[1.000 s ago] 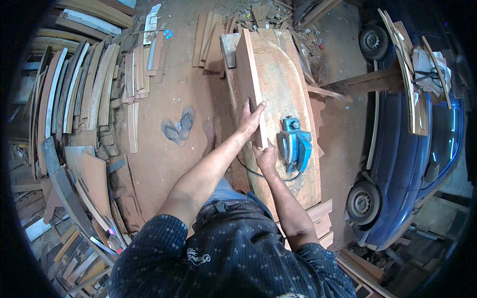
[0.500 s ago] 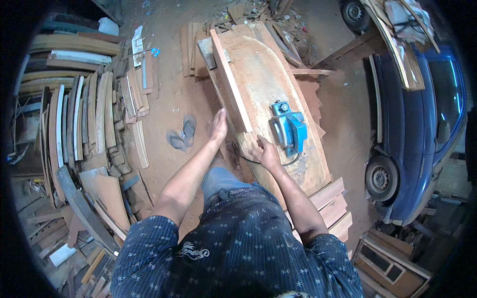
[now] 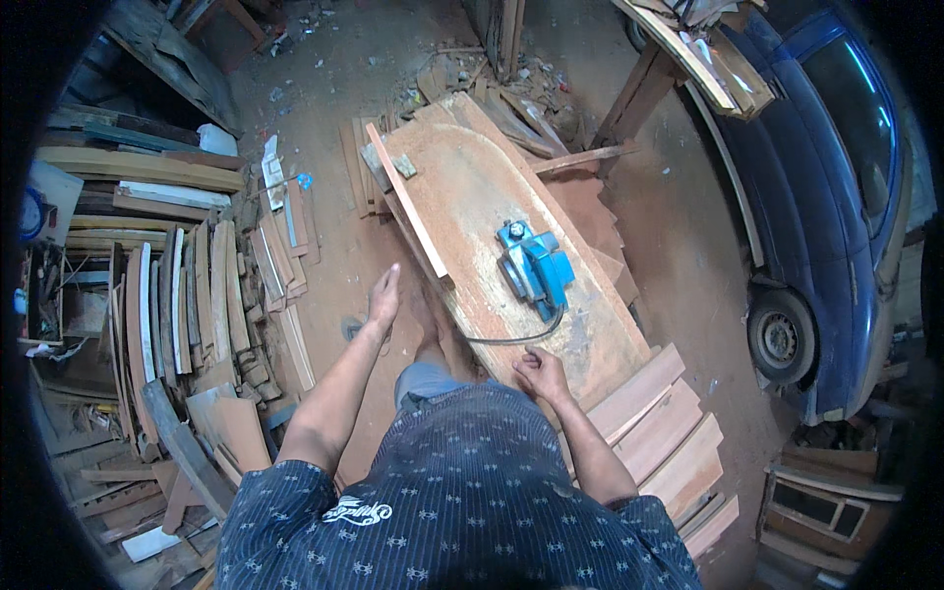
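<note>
My left hand [image 3: 384, 299] hangs in the air left of the workbench, fingers stretched out and nothing in it. My right hand [image 3: 542, 375] is over the near end of the bench, its fingers loosely bent and a little apart, with no object visible in it. Just beyond it, a blue electric hand planer [image 3: 537, 269] rests on the broad wooden bench top [image 3: 472, 187], its dark cord [image 3: 497, 341] curving along the near side. A long narrow wooden board [image 3: 406, 202] stands along the left edge of the bench, beside a small wood block [image 3: 403, 165] at the far end.
Stacked planks and offcuts [image 3: 202, 295] fill the left side. Several boards [image 3: 669, 423] lie at the bench's near right. A blue vehicle [image 3: 826, 157] is parked to the right, close to a wooden post [image 3: 637, 98]. Scrap wood [image 3: 531, 118] lies past the far end.
Both hands have drawn back toward me, away from the board. The right hand's fingers have bent more. My view has shifted, and the planer and board stay on the bench.
</note>
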Demonstrator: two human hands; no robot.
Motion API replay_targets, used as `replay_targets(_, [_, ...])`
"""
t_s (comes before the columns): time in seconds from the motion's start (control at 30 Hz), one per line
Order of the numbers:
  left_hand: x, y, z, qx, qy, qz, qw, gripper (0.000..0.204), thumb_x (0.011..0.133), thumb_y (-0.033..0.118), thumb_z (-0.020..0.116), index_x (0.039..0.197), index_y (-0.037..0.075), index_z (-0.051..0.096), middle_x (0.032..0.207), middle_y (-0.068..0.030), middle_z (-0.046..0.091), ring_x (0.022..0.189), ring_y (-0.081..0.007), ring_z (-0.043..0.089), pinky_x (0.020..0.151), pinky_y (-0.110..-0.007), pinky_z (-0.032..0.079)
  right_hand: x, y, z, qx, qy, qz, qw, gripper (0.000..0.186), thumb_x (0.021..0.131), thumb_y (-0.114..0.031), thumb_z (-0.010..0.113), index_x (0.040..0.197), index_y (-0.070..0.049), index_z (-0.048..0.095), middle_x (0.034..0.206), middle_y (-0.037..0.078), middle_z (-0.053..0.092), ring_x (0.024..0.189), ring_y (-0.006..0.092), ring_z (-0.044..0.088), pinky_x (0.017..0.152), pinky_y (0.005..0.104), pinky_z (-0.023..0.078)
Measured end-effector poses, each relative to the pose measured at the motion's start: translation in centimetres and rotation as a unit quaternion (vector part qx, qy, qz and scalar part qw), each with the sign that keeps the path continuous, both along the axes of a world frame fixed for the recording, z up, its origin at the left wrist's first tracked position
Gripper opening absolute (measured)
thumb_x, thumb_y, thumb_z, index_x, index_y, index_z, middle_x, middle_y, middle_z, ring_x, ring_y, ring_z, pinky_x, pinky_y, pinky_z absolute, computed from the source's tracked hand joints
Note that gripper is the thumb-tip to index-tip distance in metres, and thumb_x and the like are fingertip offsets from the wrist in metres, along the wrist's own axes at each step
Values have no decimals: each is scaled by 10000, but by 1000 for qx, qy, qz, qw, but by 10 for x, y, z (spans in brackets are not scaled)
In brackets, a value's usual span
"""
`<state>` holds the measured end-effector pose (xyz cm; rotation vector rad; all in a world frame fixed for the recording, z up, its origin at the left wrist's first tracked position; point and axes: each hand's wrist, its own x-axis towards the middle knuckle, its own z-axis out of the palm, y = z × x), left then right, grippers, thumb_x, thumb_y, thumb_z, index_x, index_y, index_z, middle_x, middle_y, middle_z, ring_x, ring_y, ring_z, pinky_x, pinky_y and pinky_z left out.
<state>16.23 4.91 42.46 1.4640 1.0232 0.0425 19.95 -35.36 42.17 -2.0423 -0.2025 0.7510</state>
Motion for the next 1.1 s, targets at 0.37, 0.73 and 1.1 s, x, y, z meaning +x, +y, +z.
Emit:
replay_targets(0.37, [179, -30, -9, 347, 68, -117, 928, 969, 874, 354, 738, 1585, -46, 215, 1622, -291, 297, 1517, -414, 283, 1263, -408, 229, 19, 1, 20, 43, 7, -63, 997, 529, 898, -221, 789, 1301, 82, 628, 1029, 185, 751, 940, 203, 736, 814, 324, 590])
replay_targets(0.73, [45, -76, -23, 361, -16, -196, 911, 1036, 910, 410, 695, 1591, -90, 96, 1638, -360, 137, 1538, -504, 108, 1260, -543, 129, 10, -37, -2, -25, 49, -153, 987, 516, 901, -193, 785, 1270, 132, 631, 945, 101, 730, 852, 128, 666, 799, 279, 544])
replay_targets(1.1, [68, -65, -3, 327, -45, -192, 924, 821, 1015, 318, 593, 1589, -69, 153, 1590, -339, 314, 1426, -454, 427, 1174, -398, 389, 66, -17, 6, 41, 50, -138, 988, 474, 928, -178, 761, 1262, 131, 626, 833, 31, 683, 776, 97, 637, 718, 245, 519])
